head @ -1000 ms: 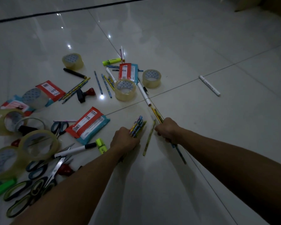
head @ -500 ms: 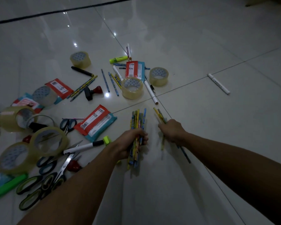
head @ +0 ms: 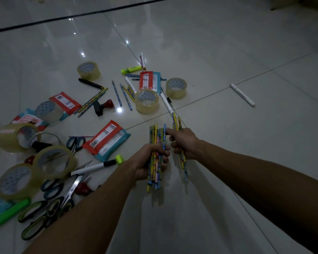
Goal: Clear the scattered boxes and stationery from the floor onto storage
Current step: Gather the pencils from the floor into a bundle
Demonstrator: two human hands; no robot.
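Note:
My left hand grips a bundle of several patterned pencils held upright above the white tiled floor. Right beside it, my right hand holds a few more pencils, its index finger reaching toward the bundle. More loose pencils lie on the floor further ahead, near a clear tape roll and a red-and-teal packet.
Left of my arms lie tape rolls, several scissors, a white marker with a green cap, red-teal packets, a stamp and green highlighters. A lone white marker lies right.
Both hands have lifted their pencils off the floor. The left hand turned its bundle upright, and the right hand has moved in close beside it.

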